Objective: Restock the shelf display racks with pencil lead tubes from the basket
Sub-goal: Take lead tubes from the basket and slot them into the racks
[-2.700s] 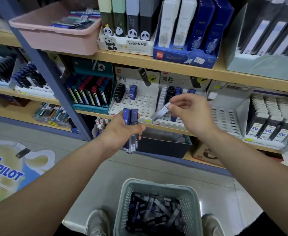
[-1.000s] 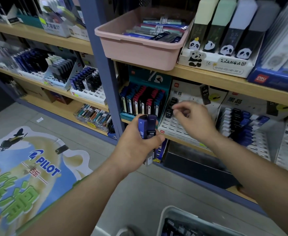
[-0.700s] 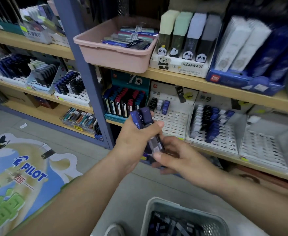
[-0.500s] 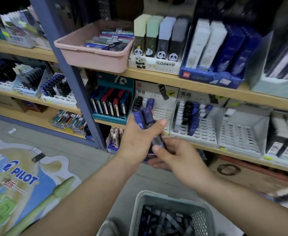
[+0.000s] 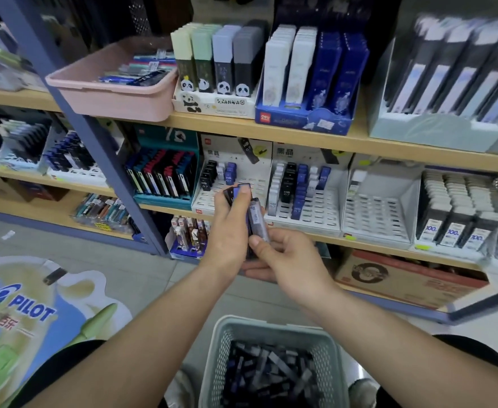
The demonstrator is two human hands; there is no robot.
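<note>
While the left hand (image 5: 228, 234) clasps a bundle of lead tubes (image 5: 238, 191) before the left white rack (image 5: 258, 187), the right hand (image 5: 289, 260) pinches one tube (image 5: 258, 219) from it, so a hasty pull could spill the rest.

Head-worn view, downward toward shelves (image 5: 271, 134)

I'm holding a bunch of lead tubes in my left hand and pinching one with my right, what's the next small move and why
Probably slide that tube free with your right hand and lift it toward the white rack. Your right hand pinches its lower end, your left hand grips the bundle, and the rack behind shows many empty slots.
</note>
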